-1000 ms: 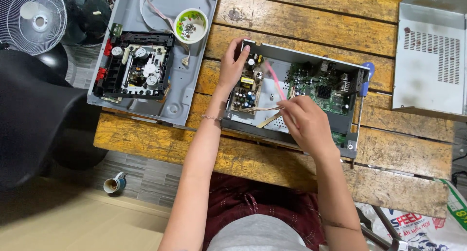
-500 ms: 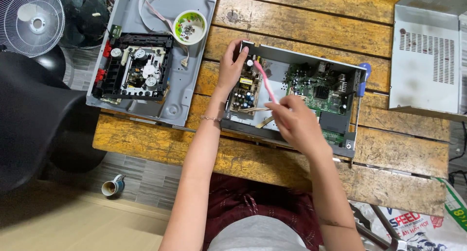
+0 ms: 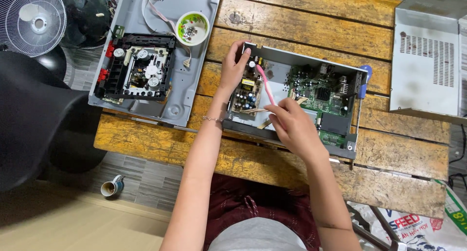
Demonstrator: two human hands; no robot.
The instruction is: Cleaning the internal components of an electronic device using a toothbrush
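Right hand [image 3: 291, 126] apparently pinches pink tool [image 3: 265, 83]; left hand [image 3: 233, 69] steadies chassis [image 3: 311, 61]

Right hand [image 3: 292, 127], pink tool [image 3: 265, 83] now leftward

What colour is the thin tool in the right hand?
Pink tool, seen best from the head view.

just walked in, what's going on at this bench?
A person is working inside an opened electronics chassis on a wooden slat table. The left hand rests on the chassis's far left corner, beside a small brown circuit board. The right hand pinches a pink stick-like tool that points into the chassis. A green circuit board sits to the right. Another opened unit with a disc mechanism and a small bowl of screws lie to the left.
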